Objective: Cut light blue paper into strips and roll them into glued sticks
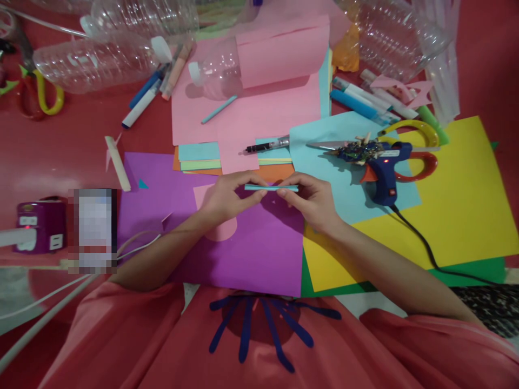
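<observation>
Between both hands, level above the purple paper (251,259), is a thin light-blue strip of rolled or folded paper (271,188). My left hand (231,197) pinches its left part between thumb and fingers. Its right part is pinched the same way by my right hand (312,200). Below my left hand lies a pink paper piece (223,229) with a rounded end. A black pen (267,145) rests just beyond the hands. Farther back, a similar light-blue paper stick (219,109) lies on pink paper (190,108).
To the right, a blue glue gun (385,173) and scissors (425,162) lie on light-blue paper (352,205), its cord crossing yellow paper (462,216). Plastic bottles (101,62), a pink-wrapped bottle (284,54) and markers (360,105) are behind. A phone (95,229) and purple power adapter (40,224) sit left.
</observation>
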Available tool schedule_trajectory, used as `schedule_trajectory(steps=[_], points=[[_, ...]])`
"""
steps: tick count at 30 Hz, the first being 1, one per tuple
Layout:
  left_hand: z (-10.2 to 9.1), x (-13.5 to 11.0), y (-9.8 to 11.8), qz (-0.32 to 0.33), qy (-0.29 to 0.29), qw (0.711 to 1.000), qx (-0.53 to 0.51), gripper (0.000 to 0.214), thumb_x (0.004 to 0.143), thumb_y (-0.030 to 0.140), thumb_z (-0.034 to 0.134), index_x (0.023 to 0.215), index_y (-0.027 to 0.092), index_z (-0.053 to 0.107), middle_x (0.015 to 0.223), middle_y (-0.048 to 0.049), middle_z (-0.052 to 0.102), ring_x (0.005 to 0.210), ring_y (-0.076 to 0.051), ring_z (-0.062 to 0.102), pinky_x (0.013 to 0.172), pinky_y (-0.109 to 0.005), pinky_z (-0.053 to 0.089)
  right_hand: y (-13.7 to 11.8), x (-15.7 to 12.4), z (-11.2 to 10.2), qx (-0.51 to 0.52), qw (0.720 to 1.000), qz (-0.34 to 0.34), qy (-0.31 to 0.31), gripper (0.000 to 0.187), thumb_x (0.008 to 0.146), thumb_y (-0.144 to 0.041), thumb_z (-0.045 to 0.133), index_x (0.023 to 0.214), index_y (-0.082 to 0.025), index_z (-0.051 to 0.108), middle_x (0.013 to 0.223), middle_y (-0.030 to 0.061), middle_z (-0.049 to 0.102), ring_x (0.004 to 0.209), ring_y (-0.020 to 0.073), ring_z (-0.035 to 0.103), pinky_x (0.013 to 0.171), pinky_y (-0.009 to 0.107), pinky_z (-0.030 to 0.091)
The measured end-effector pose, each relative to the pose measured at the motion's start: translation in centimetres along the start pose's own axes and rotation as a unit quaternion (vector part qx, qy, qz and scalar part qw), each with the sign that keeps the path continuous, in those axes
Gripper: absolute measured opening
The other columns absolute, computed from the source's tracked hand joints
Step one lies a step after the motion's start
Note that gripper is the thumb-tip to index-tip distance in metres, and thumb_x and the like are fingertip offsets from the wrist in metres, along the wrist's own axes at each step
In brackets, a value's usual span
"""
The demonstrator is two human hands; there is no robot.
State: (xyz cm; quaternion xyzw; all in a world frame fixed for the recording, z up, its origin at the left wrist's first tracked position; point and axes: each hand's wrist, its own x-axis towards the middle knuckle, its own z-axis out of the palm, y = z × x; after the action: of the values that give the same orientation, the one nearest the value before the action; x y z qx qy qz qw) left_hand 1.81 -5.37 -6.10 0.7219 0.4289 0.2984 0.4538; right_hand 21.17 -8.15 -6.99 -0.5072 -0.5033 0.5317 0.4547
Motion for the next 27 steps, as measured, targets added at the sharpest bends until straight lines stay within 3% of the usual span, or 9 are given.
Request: schedule_trajectory(steps=[8,14,22,27], points=[[0.0,0.02,0.21,-0.028,0.009,1.0,0.01,0.011,0.082,0.029,0.064,0.082,0.019,0.069,0.082,0.0001,0.074,0.075,-0.012,0.067,0.07,-0.022,0.051,0.05,0.03,-0.03,0.02,0.999,-0.001,-0.026,0.033,0.072,-0.052,0.078,0.079,-0.02,0.072,0.076,0.0015,0.071,0.061,0.0115,0.061,0.058,0.028,0.05],[-0.04,0.14,0.18,-0.052,0.017,0.998,-0.039,0.012,0.078,0.031,0.066,0.08,0.019,0.069,0.078,0.0002,0.072,0.069,-0.011,0.063,0.065,-0.023,0.05,0.04,-0.1,0.04,0.017,1.0,-0.006,-0.007,0.026,0.074,-0.045,0.078,0.076,-0.02,0.07,0.068,-0.0007,0.067,0.055,0.0102,0.058,0.053,0.026,0.049],[0.06,0.24,-0.22,-0.041,0.068,0.993,-0.086,0.036,0.075,0.053,0.075,0.075,0.018,0.066,0.075,-0.0016,0.068,0.068,-0.012,0.062,0.067,-0.026,0.053,-0.1,-0.11,0.07,0.027,0.999,0.015,0.019,0.02,0.072,-0.037,0.079,0.074,-0.021,0.067,0.062,-0.0039,0.062,0.045,0.0076,0.05,0.044,0.023,0.044],[0.03,0.25,-0.28,-0.045,0.075,0.993,-0.079,0.037,0.073,0.054,0.075,0.071,0.019,0.067,0.071,0.0001,0.067,0.066,-0.011,0.062,0.065,-0.026,0.052,-0.34,-0.07,0.05,0.022,0.999,0.026,0.014,0.024,0.072,-0.042,0.079,0.073,-0.021,0.067,0.06,-0.0042,0.06,0.045,0.0077,0.049,0.044,0.023,0.042]])
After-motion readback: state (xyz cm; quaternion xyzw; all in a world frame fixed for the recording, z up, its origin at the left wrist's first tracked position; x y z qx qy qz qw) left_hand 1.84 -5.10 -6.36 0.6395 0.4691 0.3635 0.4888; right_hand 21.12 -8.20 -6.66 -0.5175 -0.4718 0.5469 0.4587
